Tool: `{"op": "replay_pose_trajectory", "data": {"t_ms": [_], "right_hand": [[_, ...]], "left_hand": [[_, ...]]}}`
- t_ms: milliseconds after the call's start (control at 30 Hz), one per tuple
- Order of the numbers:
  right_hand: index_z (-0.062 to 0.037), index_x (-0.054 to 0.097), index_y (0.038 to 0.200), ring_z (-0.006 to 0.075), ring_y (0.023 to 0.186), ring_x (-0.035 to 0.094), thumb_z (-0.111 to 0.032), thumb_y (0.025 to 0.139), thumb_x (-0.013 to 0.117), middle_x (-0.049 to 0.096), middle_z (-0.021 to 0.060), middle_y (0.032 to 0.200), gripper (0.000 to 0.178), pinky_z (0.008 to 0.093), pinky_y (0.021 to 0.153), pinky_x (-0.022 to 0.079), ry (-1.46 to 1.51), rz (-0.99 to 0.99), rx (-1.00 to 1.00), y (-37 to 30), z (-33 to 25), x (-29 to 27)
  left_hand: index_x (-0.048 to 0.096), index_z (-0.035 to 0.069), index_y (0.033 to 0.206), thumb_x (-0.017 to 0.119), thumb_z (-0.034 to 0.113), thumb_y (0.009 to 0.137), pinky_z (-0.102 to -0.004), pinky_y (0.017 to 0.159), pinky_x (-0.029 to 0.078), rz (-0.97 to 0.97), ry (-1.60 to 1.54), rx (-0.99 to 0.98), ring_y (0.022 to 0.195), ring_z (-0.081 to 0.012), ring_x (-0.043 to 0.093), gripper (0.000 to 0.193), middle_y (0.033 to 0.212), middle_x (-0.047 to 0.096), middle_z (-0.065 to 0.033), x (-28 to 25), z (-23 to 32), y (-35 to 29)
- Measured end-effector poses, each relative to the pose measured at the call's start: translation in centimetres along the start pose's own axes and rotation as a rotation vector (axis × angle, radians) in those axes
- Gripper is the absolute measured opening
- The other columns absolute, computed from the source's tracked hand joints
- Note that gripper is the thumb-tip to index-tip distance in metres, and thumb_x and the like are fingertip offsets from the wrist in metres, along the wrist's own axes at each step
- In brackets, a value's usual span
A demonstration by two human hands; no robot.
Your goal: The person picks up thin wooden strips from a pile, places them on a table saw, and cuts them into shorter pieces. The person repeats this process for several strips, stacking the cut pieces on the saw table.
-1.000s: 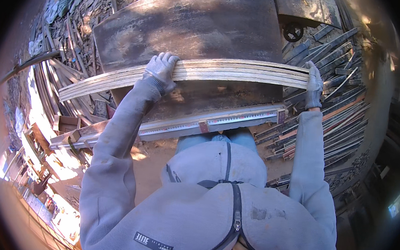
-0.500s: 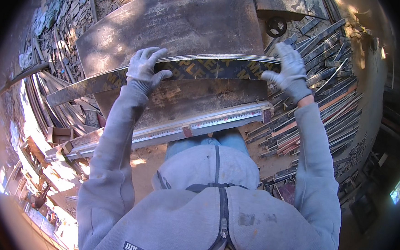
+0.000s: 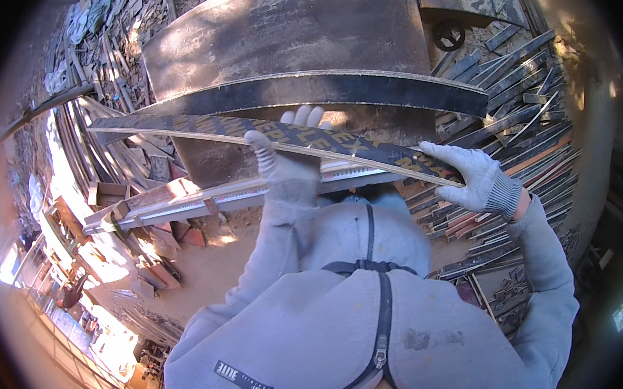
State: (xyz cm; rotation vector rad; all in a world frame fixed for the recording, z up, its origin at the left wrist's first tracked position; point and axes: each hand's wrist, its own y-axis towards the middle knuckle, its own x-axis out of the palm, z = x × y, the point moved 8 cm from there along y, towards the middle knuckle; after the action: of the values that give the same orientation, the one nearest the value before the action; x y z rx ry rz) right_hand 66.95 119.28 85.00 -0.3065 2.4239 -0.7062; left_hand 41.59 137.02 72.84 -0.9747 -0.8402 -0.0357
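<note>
A long plywood strip (image 3: 212, 127), with a dark printed face and a pale layered edge, is held crosswise in front of me. My left hand (image 3: 288, 168), in a pale work glove, supports it near its middle from below, thumb at the near edge and fingertips showing beyond the far edge. At the strip's right end, my gloved right hand (image 3: 478, 177) grips it between thumb and fingers. A second dark strip (image 3: 375, 91) stands on edge farther back across the worn metal table (image 3: 300, 33), apart from both hands.
A rail with a measuring scale (image 3: 247, 193) runs along the table's near side. Many narrow strips (image 3: 517, 161) are piled at the right, and more strips (image 3: 79, 145) lie at the left. A dark handwheel (image 3: 449, 36) is at the far right.
The printed strip has come toward me, away from the dark strip behind it, and turned. My left hand has moved right and under it; my right hand has come nearer and lower.
</note>
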Motion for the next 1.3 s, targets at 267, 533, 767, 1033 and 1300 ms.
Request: {"op": "replay_pose_trajectory", "data": {"t_ms": [267, 533, 767, 1033, 1300], "right_hand": [[-0.0114, 0.045, 0.166, 0.0366, 0.136, 0.063, -0.061, 0.083, 0.085, 0.061, 0.0242, 0.152, 0.105, 0.0446, 0.119, 0.047, 0.592, -0.236, 0.077, -0.7, -4.5, 7.2], [-0.0070, 0.051, 0.162, 0.0304, 0.137, 0.063, -0.041, 0.084, 0.088, 0.064, 0.0231, 0.150, 0.092, 0.0410, 0.121, 0.045, 0.697, 0.006, -0.036, 1.1, -7.4, 8.9], [-0.0002, 0.051, 0.160, 0.0297, 0.141, 0.060, -0.037, 0.085, 0.088, 0.060, 0.0226, 0.154, 0.091, 0.0411, 0.123, 0.042, 0.698, 0.039, -0.101, 1.5, -7.3, 8.0], [-0.0020, 0.056, 0.156, 0.0261, 0.138, 0.062, -0.028, 0.087, 0.086, 0.065, 0.0216, 0.149, 0.080, 0.0393, 0.120, 0.045, 0.649, 0.087, -0.112, 1.5, -7.6, 6.7], [-0.0009, 0.058, 0.154, 0.0272, 0.137, 0.062, -0.027, 0.085, 0.087, 0.065, 0.0209, 0.148, 0.079, 0.0403, 0.118, 0.046, 0.584, 0.074, -0.148, 1.2, -6.6, 6.2]], "left_hand": [[0.066, 0.010, 0.103, 0.069, 0.072, 0.097, -0.0337, 0.058, 0.047, 0.051, 0.020, 0.163, 0.061, -0.0153, 0.048, 0.062, 0.072, 0.049, 0.0023, 2.2, 3.2, -1.5], [0.060, 0.012, 0.105, 0.066, 0.055, 0.106, -0.0296, 0.057, 0.046, -0.002, 0.087, 0.343, 0.061, -0.0130, 0.050, 0.043, 0.074, 0.052, 0.0024, 8.8, 7.7, -3.4], [0.058, 0.008, 0.115, 0.058, 0.049, 0.111, -0.0300, 0.075, 0.051, -0.026, 0.079, 0.503, 0.081, -0.0140, 0.056, 0.042, 0.092, 0.056, -0.0014, 10.1, 4.8, -8.1], [0.056, 0.013, 0.102, 0.067, 0.060, 0.104, -0.0268, 0.047, 0.046, 0.056, 0.196, 0.484, 0.054, -0.0094, 0.048, 0.047, 0.071, 0.049, 0.0039, 9.4, 8.3, -2.0], [0.058, 0.010, 0.107, 0.069, 0.059, 0.103, -0.0260, 0.044, 0.045, 0.086, 0.112, 0.509, 0.052, -0.0087, 0.049, 0.051, 0.069, 0.048, 0.0029, 9.5, 7.7, -3.2]]}}
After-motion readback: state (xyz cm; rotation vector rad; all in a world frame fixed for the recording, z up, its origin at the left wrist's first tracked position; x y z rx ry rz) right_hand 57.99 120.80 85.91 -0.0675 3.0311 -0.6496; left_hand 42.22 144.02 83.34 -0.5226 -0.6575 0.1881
